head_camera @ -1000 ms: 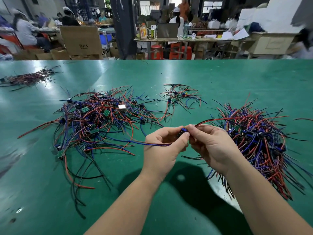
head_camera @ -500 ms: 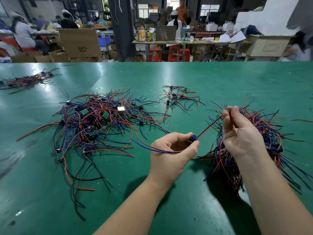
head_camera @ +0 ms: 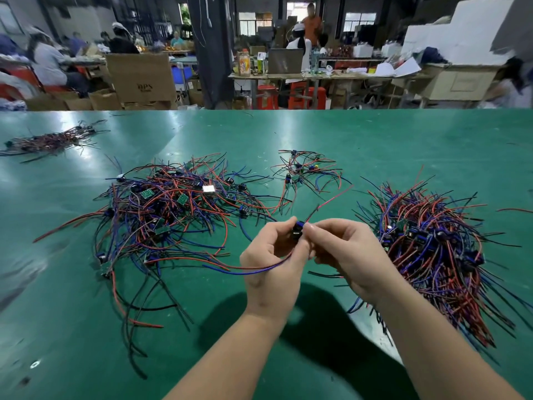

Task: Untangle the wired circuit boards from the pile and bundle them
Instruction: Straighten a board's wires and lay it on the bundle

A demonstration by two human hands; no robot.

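1. The circuit board being worked is the landmark: a small dark-and-blue piece held above the green surface, mid-view.
2. The left hand closes on it from the left, with thumb and fingers curled round it. The right hand pinches it from the right, and the fingertips of both hands meet at the board.
3. Its leads give the long axis. Blue and red ones sweep down-left from the board under the left palm, and a red one runs up-right.
4. The tangled pile lies left of the board. The down-left leads end near its edge, and I cannot tell whether they are clear of it.
5. The sorted heap lies right of the board, just beyond the right hand, so that hand is nearer. I judge the coming move to be a rightward carry, with the leads laid in line with the heap's.
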